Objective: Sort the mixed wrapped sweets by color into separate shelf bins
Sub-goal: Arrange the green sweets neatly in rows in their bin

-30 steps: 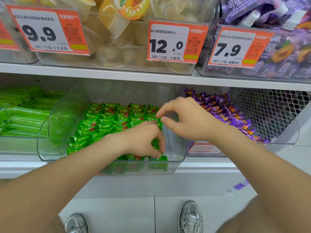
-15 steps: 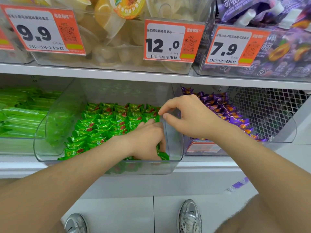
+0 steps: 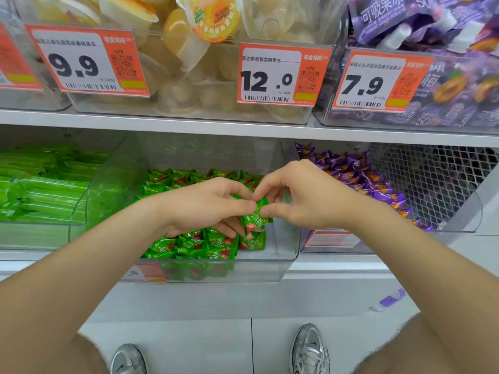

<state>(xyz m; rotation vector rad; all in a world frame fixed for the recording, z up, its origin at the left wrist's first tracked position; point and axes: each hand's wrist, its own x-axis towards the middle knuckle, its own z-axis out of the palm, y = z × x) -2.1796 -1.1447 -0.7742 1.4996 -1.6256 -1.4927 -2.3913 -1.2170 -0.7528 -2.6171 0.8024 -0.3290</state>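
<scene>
left hand (image 3: 205, 209) and right hand (image 3: 305, 198) pinching one green sweet (image 3: 255, 220), glossy red-printed wrapper

Upper shelf board (image 3: 162, 122), grey-white, spanning the full width.
- Orange-and-white price label "9.9" (image 3: 81, 60), left; "12.0" (image 3: 272, 74), centre; "7.9" (image 3: 370, 82), right.
- Pale and yellow jelly cups (image 3: 189, 36), piled behind the first two labels.
- Purple spouted pouches (image 3: 405, 20), piled behind the third.

Lower level, far left: long green packs (image 3: 40, 184), stacked flat. Far right: wire mesh (image 3: 432, 179).

Floor: two silver trainers (image 3: 310, 349); purple scrap (image 3: 388, 300) near the shelf base.
</scene>
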